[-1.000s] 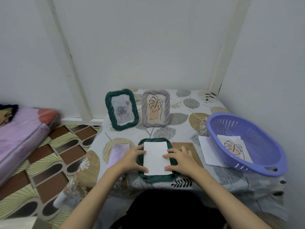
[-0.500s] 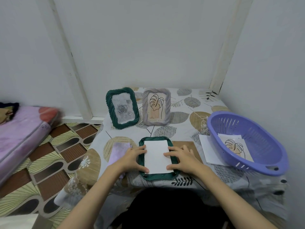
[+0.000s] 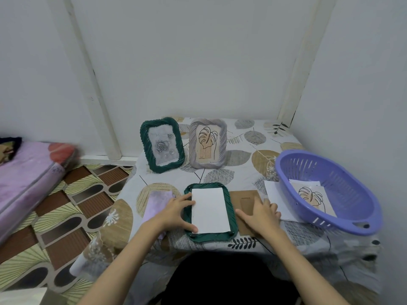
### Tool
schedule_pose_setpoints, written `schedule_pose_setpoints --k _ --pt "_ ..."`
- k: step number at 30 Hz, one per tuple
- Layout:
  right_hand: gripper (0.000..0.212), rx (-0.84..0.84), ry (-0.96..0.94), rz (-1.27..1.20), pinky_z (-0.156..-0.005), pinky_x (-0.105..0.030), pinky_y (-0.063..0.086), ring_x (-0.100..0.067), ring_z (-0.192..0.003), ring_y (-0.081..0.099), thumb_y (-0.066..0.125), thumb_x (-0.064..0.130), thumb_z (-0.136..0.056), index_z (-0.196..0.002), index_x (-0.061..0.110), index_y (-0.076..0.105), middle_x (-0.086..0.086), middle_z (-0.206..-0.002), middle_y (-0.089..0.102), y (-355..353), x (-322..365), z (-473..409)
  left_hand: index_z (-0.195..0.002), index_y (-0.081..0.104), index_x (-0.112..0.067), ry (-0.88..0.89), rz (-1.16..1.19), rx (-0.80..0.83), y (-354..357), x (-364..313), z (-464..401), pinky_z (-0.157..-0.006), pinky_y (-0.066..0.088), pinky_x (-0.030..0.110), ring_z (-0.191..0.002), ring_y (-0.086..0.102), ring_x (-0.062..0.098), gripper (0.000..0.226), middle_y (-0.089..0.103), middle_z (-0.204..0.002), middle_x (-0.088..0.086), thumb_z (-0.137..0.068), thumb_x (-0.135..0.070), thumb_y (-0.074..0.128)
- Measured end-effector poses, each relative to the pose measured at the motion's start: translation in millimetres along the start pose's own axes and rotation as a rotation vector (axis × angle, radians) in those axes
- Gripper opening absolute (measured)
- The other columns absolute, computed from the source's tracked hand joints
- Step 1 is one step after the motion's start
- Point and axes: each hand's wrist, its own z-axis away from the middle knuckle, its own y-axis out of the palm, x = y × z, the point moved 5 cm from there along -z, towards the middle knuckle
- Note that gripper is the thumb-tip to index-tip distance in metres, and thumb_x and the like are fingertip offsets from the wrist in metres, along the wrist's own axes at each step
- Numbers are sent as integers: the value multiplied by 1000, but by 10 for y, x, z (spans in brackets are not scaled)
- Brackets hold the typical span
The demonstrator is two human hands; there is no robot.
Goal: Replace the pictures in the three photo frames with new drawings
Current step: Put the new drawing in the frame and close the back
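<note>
A green photo frame [image 3: 231, 208] lies face down near the table's front edge, with a white sheet [image 3: 209, 210] set in its back. My left hand [image 3: 176, 211] rests on the frame's left rim, fingers touching the sheet's edge. My right hand [image 3: 261, 213] lies flat on a brown backing board [image 3: 244, 200] just right of that frame. Two frames stand upright at the back: a green one [image 3: 161, 144] with a grey rose picture and a grey one [image 3: 208, 143] with a leaf drawing. A purple picture [image 3: 155, 202] lies under my left wrist.
A purple plastic basket [image 3: 326, 190] at the right holds a leaf drawing [image 3: 311, 195]; white sheets [image 3: 272, 194] lie beneath its left edge. The leaf-patterned tablecloth [image 3: 237, 157] covers the table, set in a wall corner. A pink mattress [image 3: 26, 172] lies on the floor at the left.
My right hand has left the face-down frame's right rim and moved right onto the brown backing board. My left hand stays at the frame's left side.
</note>
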Motion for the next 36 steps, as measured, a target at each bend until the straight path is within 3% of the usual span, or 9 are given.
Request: schedule_pose_setpoints --k 3,6,11,17,22,26,32,34,36 --pt "79 -35 -30 36 -98 -42 33 -35 -119 36 46 69 -79 -136 16 34 -16 -132 40 35 -16 4 -139 38 -23 -26 52 0 0 -3 11 -117 14 43 -144 5 22 98 2 -157 1 -54 -47 82" --pt "81 -36 -41 32 -97 -41 34 -35 -118 36 48 68 -78 -137 16 33 -16 -131 41 13 -5 -2 -140 36 -25 -41 60 -9 3 7 27 -118 11 42 -144 2 23 92 1 -156 7 -62 -38 83" --pt "69 -13 -90 -10 -101 -40 33 -34 -119 33 51 61 -80 -140 29 37 -13 -132 37 2 36 -15 -139 37 -27 -44 72 -20 6 19 23 -117 13 44 -144 5 24 92 4 -156 6 -61 -39 83" --pt "82 87 -42 -10 -101 -43 31 -38 -123 26 50 70 -75 -141 27 31 -21 -137 32 -7 71 -160 -140 37 -26 -42 81 -25 3 7 52 -117 13 42 -144 6 23 91 5 -156 6 -62 -37 83" --pt "70 73 6 -125 -98 -40 35 -34 -118 32 63 62 -67 -127 28 50 -14 -125 43 -130 83 -196 -139 37 -26 -45 97 -21 -5 -10 58 -117 12 40 -143 6 22 90 7 -156 4 -62 -36 83" --pt "68 0 42 -267 -99 -41 33 -34 -120 30 64 56 -69 -129 28 48 -14 -126 41 -297 113 -161 -140 37 -25 -45 93 -16 -1 -17 73 -117 13 38 -143 8 21 91 8 -155 4 -62 -37 83" --pt "67 58 -153 -372 -102 -34 31 -28 -121 30 64 56 -71 -132 33 45 -10 -125 41 -154 663 261 -140 38 -22 -35 79 -27 -12 -46 74 -116 14 34 -141 14 22 92 13 -154 5 -61 -34 85" --pt "70 79 -181 -368 -103 -35 31 -25 -120 29 63 59 -69 -132 34 44 -7 -124 40 -23 825 335 -140 38 -22 -42 78 -11 -11 -62 89 -115 15 34 -141 14 23 103 13 -154 5 -51 -45 86" --pt "71 61 -173 -321 -102 -36 32 -26 -117 31 59 62 -68 -131 34 44 -7 -123 40 42 896 323 -140 38 -23 -44 92 -1 -22 -75 109 -116 16 35 -141 14 23 118 12 -154 5 -34 -65 73"
